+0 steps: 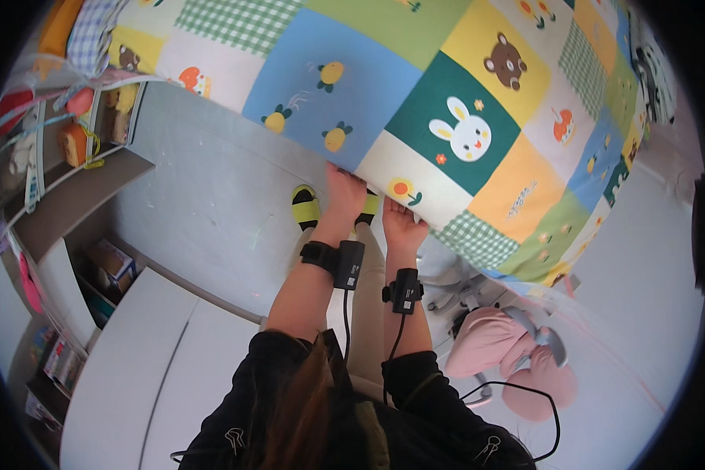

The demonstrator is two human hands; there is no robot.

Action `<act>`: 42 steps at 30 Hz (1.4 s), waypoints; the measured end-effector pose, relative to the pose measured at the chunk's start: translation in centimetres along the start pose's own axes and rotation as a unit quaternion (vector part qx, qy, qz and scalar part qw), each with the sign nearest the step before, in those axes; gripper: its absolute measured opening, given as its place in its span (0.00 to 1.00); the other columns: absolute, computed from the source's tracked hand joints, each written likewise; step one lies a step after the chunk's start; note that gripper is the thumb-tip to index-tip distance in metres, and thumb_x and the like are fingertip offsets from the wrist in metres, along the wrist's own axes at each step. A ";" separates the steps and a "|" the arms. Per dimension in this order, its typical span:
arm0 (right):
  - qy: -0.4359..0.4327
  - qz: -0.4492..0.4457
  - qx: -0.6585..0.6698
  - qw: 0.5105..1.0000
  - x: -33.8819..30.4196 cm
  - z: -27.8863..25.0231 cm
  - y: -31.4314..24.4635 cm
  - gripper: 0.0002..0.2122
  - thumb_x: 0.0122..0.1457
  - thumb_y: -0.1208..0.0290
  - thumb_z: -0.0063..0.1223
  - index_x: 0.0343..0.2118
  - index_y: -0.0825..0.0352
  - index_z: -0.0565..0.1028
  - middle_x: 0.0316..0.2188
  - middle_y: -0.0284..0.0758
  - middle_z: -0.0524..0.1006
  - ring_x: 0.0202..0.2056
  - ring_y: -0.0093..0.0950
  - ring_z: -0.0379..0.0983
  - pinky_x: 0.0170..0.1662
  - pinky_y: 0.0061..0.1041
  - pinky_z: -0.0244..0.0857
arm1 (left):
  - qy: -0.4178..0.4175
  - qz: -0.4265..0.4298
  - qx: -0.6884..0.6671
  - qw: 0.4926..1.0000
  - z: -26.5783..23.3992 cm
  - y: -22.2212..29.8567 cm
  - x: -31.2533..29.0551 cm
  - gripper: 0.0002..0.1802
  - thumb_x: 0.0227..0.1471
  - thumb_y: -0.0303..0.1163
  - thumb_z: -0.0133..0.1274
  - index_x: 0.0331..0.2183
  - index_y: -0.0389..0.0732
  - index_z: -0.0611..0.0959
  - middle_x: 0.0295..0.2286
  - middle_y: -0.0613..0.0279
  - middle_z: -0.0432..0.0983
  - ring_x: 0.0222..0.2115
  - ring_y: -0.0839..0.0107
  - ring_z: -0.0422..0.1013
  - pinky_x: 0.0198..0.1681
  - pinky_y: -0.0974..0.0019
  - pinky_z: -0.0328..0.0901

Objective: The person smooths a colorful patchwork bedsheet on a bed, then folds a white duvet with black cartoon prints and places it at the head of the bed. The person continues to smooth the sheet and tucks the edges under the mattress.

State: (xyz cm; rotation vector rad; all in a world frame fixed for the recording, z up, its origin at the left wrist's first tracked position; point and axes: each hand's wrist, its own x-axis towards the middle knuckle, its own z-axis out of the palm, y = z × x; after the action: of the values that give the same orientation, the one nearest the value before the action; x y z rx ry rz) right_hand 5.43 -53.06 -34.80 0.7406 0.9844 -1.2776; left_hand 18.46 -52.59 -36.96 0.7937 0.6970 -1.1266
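Observation:
A patchwork quilt (462, 141) with animal, fruit and checked squares spreads across the upper view, its lower edge in front of me. At that edge, below the blue square, is my left hand (345, 190); its fingers go under the cloth and are hidden. Just to the right, my right hand (404, 223) is turned palm up, with its fingers curled at the quilt's edge, closed on the cloth. Both hands are close together and touch the quilt. Each wrist carries a strapped black device with a cable.
Shelves (86, 188) with toys stand at the left, above a white cabinet (133, 368). Pink cushioned seating (493, 345) and chair casters (446, 298) are at the lower right. My feet wear yellow-green slippers (305, 210) on the grey floor (204, 180).

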 end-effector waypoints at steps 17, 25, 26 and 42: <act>-0.181 0.014 -0.075 0.980 0.5 2.2 -2.3 0.23 0.61 0.53 0.34 0.56 0.61 0.62 0.57 0.35 0.60 0.59 0.37 0.53 0.60 0.45 0.45 | -0.120 0.005 0.060 0.991 3.3 -0.8 -1.2 0.29 0.55 0.54 0.34 0.53 0.48 0.65 0.52 0.68 0.61 0.54 0.66 0.56 0.57 0.57 0.50; -0.124 0.014 -0.064 0.990 1.1 0.5 -1.7 0.28 0.56 0.46 0.37 0.55 0.59 0.63 0.56 0.33 0.62 0.58 0.34 0.55 0.59 0.42 0.49 | 0.004 -0.015 0.043 0.999 1.4 -0.4 -1.4 0.40 0.50 0.62 0.35 0.55 0.43 0.61 0.54 0.63 0.58 0.55 0.66 0.53 0.58 0.60 0.47; -0.103 0.014 -0.049 0.993 1.3 0.3 -1.6 0.28 0.56 0.47 0.36 0.55 0.59 0.62 0.56 0.34 0.61 0.59 0.35 0.54 0.60 0.42 0.47 | -0.012 -0.014 0.053 0.998 1.2 -0.2 -1.2 0.41 0.49 0.63 0.35 0.55 0.43 0.61 0.54 0.63 0.57 0.55 0.66 0.52 0.58 0.60 0.46; -0.188 0.044 -0.085 0.978 4.6 -1.3 -2.6 0.25 0.59 0.52 0.36 0.54 0.65 0.63 0.55 0.38 0.64 0.56 0.37 0.58 0.59 0.43 0.49 | -0.158 -0.009 0.124 0.980 -1.7 -0.1 2.8 0.30 0.52 0.56 0.40 0.49 0.46 0.68 0.50 0.64 0.64 0.51 0.66 0.59 0.55 0.59 0.53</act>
State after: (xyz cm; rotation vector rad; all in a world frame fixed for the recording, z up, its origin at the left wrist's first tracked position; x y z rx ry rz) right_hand 2.68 -54.27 -39.34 0.3867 0.7316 -1.1850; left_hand 19.05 -52.58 -40.22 0.7954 0.3008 -1.3364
